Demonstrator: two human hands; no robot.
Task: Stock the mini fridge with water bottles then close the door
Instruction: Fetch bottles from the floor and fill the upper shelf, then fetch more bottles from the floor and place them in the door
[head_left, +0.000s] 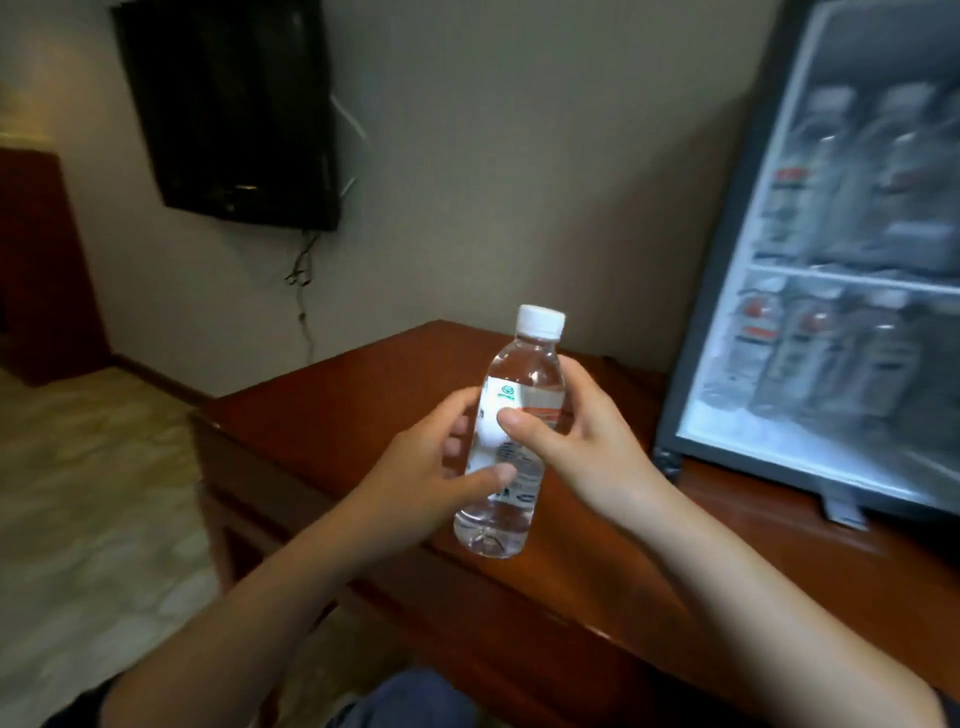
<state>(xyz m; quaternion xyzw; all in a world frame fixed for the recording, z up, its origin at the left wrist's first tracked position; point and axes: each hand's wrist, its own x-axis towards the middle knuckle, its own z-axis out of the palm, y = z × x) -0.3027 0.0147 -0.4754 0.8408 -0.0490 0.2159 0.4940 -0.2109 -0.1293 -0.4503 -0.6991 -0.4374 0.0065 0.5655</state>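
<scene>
A clear water bottle (519, 395) with a white cap and a white label is held upright above the wooden table. My left hand (431, 467) grips its lower half from the left, thumb across the front. My right hand (576, 441) grips its middle from the right, thumb on the label. To the right stands the mini fridge (691, 332) with a dark frame. Several bottles (831, 208) with red labels stand on two levels inside it, blurred. Whether its door is open or I see them through glass, I cannot tell.
The reddish-brown wooden table (363, 395) carries the fridge; its left edge drops to a tiled floor (93, 493). A black television (228, 109) hangs on the wall at upper left, cables dangling below. A dark wooden cabinet (41, 260) stands at far left.
</scene>
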